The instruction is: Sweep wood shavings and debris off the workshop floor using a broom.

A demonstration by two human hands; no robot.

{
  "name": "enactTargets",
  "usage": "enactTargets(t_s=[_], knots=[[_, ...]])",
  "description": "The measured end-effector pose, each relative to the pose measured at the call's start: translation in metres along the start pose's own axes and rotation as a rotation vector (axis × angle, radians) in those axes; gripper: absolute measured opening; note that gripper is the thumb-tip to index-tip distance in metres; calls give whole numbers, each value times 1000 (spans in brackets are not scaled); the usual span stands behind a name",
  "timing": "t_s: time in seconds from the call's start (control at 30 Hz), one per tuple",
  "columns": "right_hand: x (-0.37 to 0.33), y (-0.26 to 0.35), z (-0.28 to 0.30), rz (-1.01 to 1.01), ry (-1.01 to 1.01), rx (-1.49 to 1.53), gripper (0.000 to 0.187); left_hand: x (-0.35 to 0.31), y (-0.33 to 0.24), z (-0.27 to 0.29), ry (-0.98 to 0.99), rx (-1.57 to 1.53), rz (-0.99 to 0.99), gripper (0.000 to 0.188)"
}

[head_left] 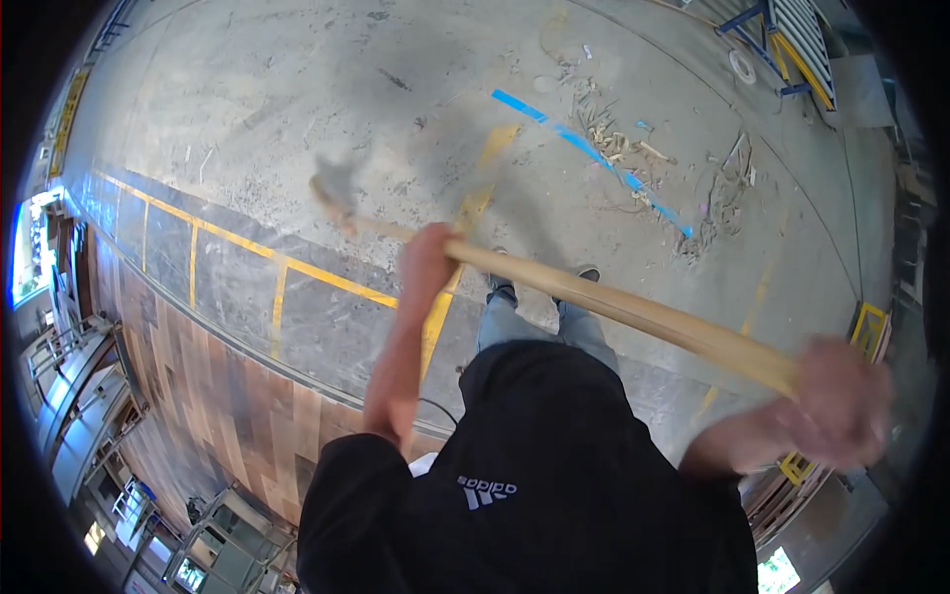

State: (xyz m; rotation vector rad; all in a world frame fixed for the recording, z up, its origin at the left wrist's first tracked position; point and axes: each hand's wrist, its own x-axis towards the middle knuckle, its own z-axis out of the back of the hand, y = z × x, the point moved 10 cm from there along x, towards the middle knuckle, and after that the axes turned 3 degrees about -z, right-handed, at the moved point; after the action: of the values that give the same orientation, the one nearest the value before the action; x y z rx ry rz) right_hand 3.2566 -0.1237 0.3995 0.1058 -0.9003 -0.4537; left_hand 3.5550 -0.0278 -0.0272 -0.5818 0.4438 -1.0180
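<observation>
A long pale wooden handle point(614, 302) slants across in front of my body, and by its shape it belongs to a broom. Around its lower part my left hand point(426, 259) is closed. My right hand point(839, 404), smeared by motion, grips the upper end at the far right. Beyond my left hand is the broom's narrow head point(331, 205), blurred, down near the concrete floor point(297, 99). Its bristles cannot be made out clearly. Scraps and dusty debris point(609, 134) lie on the floor ahead to the right, with a second heap point(720, 188) beside them.
A strip of blue tape point(584, 146) runs along the debris. Yellow lines point(336, 281) mark the floor. Wood-plank flooring point(218, 386) borders my left side, with metal frames point(74, 396) past it. A blue-and-yellow roller rack point(792, 49) stands at the far right.
</observation>
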Motion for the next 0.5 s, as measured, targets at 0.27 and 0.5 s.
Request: enactTargets(t_s=[0.27, 0.5], knots=[[-69, -68, -174, -820, -143, 1375, 27, 22, 168, -60, -154, 105, 35, 32], [-11, -26, -32, -602, -243, 965, 33, 139, -64, -138, -74, -308, -327, 19]])
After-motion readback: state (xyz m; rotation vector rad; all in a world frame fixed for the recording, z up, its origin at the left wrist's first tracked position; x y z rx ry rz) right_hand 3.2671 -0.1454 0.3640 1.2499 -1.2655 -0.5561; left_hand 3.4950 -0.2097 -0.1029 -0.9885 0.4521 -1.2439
